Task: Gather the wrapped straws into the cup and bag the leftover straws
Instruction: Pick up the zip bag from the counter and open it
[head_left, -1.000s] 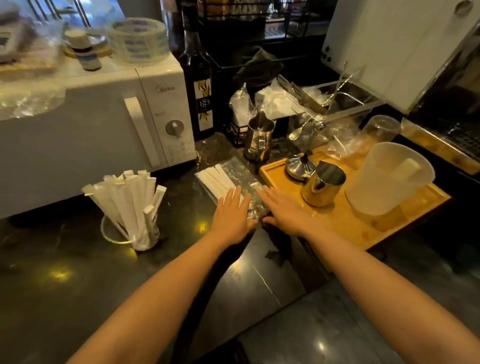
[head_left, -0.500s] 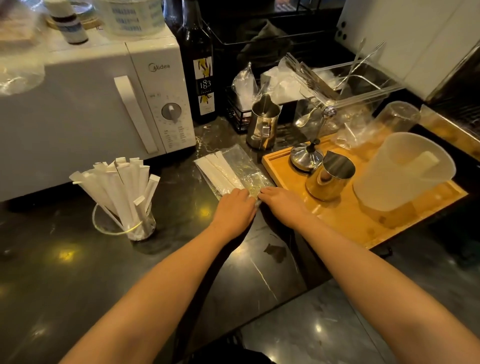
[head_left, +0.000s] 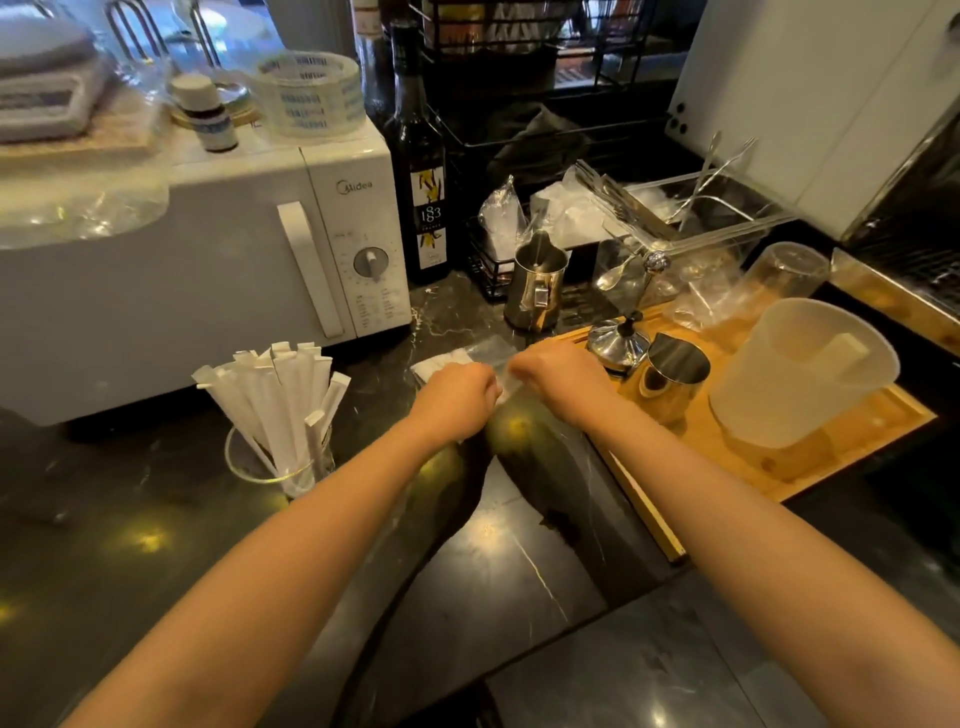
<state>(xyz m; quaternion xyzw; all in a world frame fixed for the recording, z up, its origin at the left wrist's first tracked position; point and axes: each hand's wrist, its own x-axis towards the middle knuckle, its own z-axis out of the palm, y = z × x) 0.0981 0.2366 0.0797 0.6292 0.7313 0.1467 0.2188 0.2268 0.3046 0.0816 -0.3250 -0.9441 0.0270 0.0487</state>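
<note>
- A person's two bare forearms reach forward over a dark, glossy stone counter (head_left: 156, 519), seen from above.
- The landmark is a white microwave oven (head_left: 208, 280) standing at the back left of the counter.
- Just in front of the microwave's door stands a clear glass cup (head_left: 275, 462) holding a fanned bunch of white paper-wrapped straws (head_left: 275, 395), upright and leaning outward.
- In front of the microwave's right corner lies a clear plastic bag (head_left: 488, 345) with a few white wrapped straws (head_left: 439, 364) inside, flat on the counter.
- The left hand (head_left: 457, 397) is curled, fingers closed on the bag's near edge.
- The right hand (head_left: 558, 371) is curled likewise, pinching the same edge; the two hands almost touch.
- Right of the microwave, beyond the hands, a wooden tray (head_left: 831, 457) carries a frosted plastic jug (head_left: 800, 369) and a small shiny metal pitcher (head_left: 670, 376).
- A dark glass syrup bottle (head_left: 421, 171) stands just beside the microwave's right wall.
- A roll of clear tape (head_left: 309, 93) sits on top of the microwave.
</note>
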